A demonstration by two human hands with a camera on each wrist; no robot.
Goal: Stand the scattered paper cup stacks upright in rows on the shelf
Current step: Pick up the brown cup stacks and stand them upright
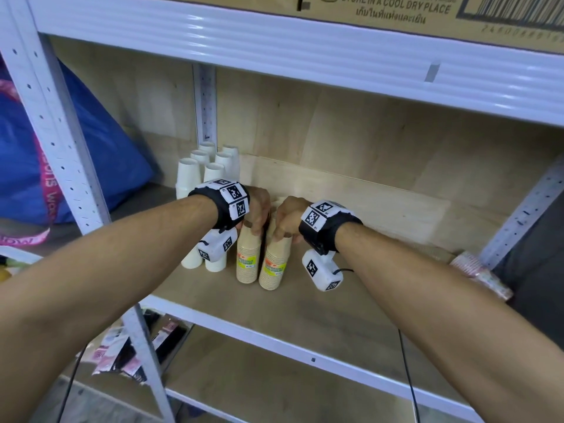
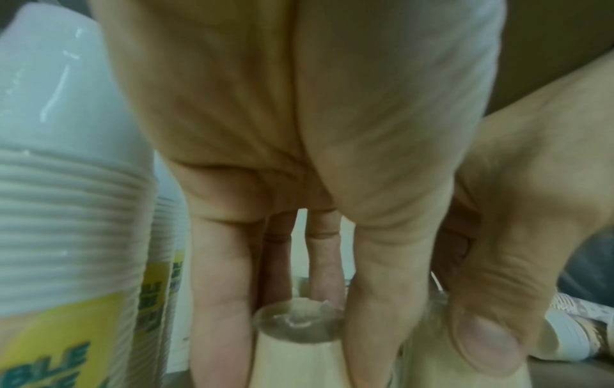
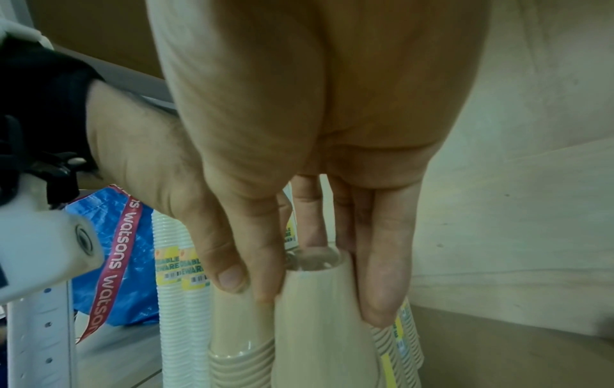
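Note:
Two brown paper cup stacks with yellow labels stand upright, side by side, at the front of the wooden shelf (image 1: 351, 300). My left hand (image 1: 257, 231) grips the top of the left brown stack (image 1: 247, 261), fingers curled round its upturned base (image 2: 295, 323). My right hand (image 1: 279, 236) grips the top of the right brown stack (image 1: 272, 267), thumb and fingers pinching it (image 3: 319, 309). Several white cup stacks (image 1: 195, 175) stand in rows behind and to the left. A patterned cup stack (image 1: 480, 274) lies on its side at the shelf's right end.
The shelf's white metal upright (image 1: 61, 148) is on the left, with a blue bag (image 1: 100, 148) beyond it. The beam of the shelf above (image 1: 305, 53) hangs low over the hands. Bare wooden board lies between the brown stacks and the patterned stack.

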